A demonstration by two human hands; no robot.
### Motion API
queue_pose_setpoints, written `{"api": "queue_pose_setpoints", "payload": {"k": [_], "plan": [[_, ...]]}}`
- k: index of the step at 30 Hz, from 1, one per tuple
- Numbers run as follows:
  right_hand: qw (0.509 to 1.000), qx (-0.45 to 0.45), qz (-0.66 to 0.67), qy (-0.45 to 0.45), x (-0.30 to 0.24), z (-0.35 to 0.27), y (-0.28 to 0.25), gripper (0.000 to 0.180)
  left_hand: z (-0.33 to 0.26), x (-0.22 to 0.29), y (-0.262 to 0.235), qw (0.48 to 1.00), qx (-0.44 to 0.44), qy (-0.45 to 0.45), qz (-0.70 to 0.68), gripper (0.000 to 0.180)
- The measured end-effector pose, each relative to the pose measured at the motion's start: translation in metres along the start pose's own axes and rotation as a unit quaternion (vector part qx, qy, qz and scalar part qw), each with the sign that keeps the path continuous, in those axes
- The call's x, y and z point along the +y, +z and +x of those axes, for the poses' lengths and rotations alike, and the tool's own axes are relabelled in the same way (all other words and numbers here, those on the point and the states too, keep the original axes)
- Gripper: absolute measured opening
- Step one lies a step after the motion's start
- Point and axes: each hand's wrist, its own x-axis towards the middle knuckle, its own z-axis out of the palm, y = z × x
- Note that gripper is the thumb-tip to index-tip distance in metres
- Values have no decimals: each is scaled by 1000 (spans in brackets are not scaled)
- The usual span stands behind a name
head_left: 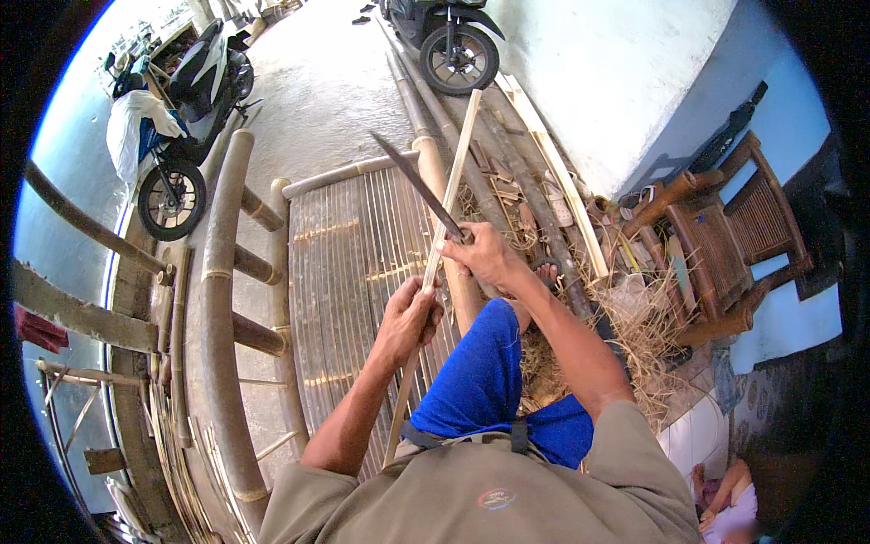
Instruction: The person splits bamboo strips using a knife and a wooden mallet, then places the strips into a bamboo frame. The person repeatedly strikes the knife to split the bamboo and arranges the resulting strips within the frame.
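Note:
A long pale bamboo strip (460, 159) runs up and away from my lap, slanting slightly right at its far end. My left hand (406, 319) is closed around the strip at its middle. My right hand (485, 257) grips a knife (415, 184) by its handle, which the fingers mostly hide. The long dark blade points up and to the left. My right thumb lies against the strip, just beyond the left hand. Beneath both hands is a slatted bamboo bench (331, 263).
Curly bamboo shavings (639, 340) lie heaped to my right, near split bamboo lengths (566, 195). A bamboo chair (725, 236) stands by the wall. Thick bamboo poles (217, 272) frame the left side. Motorbikes (458, 59) are parked ahead. Another person (729, 499) is at lower right.

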Motion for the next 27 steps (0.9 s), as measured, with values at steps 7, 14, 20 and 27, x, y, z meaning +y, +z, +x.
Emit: {"api": "queue_pose_setpoints", "payload": {"k": [7,14,20,27], "plan": [[862,56,-494,-96,21,-33,4,28,33,-8,2,997,43,44,40,30],[822,126,-523,-184,45,-7,-12,22,36,-5,2,998,49,25,14,30],[785,202,-584,-43,46,25,-98,18,5,10,8,999,40,15,32,32],[816,302,-475,133,12,13,-185,29,-40,-9,0,997,62,-25,46,33]]}}
